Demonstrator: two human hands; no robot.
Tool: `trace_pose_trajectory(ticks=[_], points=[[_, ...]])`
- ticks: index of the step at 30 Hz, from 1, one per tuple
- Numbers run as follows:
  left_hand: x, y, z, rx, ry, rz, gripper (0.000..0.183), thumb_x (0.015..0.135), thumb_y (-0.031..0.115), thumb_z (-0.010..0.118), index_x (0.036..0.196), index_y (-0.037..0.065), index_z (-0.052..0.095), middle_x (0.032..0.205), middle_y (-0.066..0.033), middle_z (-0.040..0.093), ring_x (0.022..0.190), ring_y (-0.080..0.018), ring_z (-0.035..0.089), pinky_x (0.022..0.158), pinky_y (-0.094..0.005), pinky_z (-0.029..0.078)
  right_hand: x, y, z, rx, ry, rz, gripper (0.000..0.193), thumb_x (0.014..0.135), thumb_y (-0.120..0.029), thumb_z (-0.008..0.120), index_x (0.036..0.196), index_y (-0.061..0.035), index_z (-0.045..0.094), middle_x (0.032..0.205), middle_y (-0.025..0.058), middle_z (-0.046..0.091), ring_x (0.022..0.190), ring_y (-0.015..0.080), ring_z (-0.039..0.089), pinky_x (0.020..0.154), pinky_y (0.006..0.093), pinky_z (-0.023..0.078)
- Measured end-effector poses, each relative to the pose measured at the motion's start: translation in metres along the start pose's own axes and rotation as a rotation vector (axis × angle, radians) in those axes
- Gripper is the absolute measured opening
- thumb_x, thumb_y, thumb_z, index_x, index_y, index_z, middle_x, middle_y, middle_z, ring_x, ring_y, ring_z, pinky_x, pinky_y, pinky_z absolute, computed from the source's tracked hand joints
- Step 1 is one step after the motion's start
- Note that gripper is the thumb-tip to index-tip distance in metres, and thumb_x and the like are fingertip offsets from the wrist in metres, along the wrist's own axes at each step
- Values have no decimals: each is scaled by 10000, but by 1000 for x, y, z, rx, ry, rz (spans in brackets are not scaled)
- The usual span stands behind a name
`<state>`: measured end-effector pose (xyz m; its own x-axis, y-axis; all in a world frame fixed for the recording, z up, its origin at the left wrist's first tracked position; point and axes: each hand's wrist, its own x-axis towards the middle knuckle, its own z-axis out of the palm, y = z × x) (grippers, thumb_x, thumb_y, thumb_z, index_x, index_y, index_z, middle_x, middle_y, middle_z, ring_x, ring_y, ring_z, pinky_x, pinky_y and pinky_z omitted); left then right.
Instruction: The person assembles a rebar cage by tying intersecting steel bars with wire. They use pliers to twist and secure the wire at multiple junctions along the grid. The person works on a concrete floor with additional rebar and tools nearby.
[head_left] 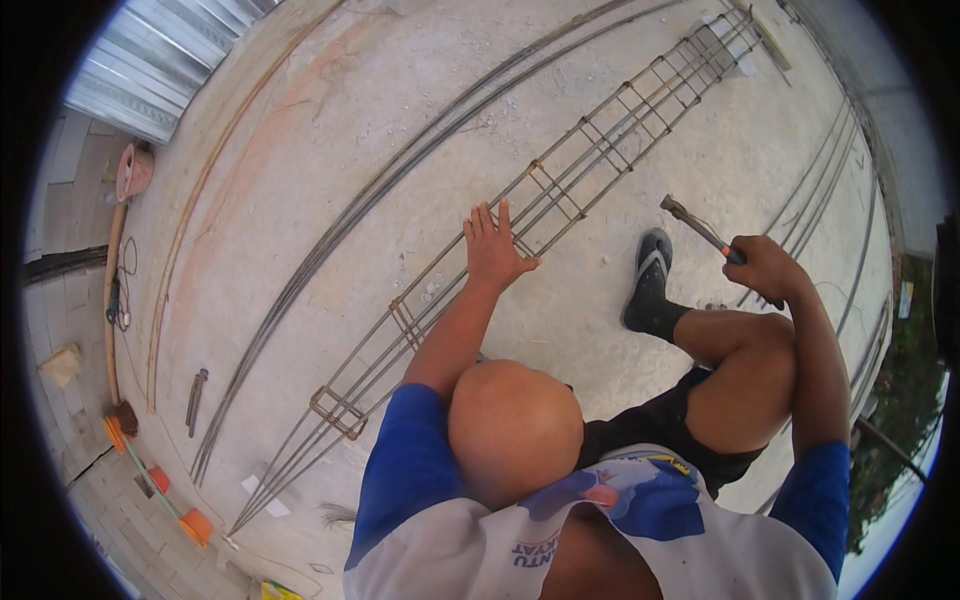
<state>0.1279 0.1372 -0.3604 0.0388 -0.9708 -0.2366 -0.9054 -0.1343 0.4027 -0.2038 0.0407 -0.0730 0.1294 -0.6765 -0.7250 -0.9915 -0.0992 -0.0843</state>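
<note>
A long rebar cage (584, 168) lies diagonally across the concrete floor, its straight bars running through square stirrups (340, 413). My left hand (492, 247) rests over the middle of the cage beside one stirrup, fingers spread and palm down; whether it presses on the bars is hard to tell. Over by my right knee, my right hand (768, 268) is closed round a steel-shafted hand tool (697, 222). This tool has a dark metal head and an orange-and-black grip; its head points up and left, above the floor and apart from the cage.
Loose rebars (330, 232) curve along the cage's left side, and more bars (818, 190) lie at right. A block (712, 48) is at the cage's far end. My sandalled foot (652, 275) stands right of the cage. Along the left wall are a pink bucket (134, 172) and a wooden pole (112, 300).
</note>
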Motion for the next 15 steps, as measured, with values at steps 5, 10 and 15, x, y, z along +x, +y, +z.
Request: trace_pose_trajectory(ticks=[5,10,15], points=[[-1,1,-4,26,-28,-5,1268,603,548,804,1508,21,89,1466,-345,215,1397,-470,183,1127,-580,140,-1,-2,2,18,14,10,350,749,-282,588,842,56,598,801,221,615,749,364,596,699,441,469],[-6,2,-13,77,-35,-35,1186,643,554,780,1511,61,140,1475,-313,231,1389,-457,212,1123,-570,159,2,-4,-1,-6,-17,34,350,747,-280,589,847,55,599,829,226,613,791,363,596,732,438,468],[-40,-44,-43,-212,91,-213,694,767,426,732,1303,71,473,1277,-233,511,1185,-369,500,966,-471,408,-3,-11,-3,-28,9,16,350,752,-274,587,867,56,597,841,223,613,814,364,596,756,433,468]])
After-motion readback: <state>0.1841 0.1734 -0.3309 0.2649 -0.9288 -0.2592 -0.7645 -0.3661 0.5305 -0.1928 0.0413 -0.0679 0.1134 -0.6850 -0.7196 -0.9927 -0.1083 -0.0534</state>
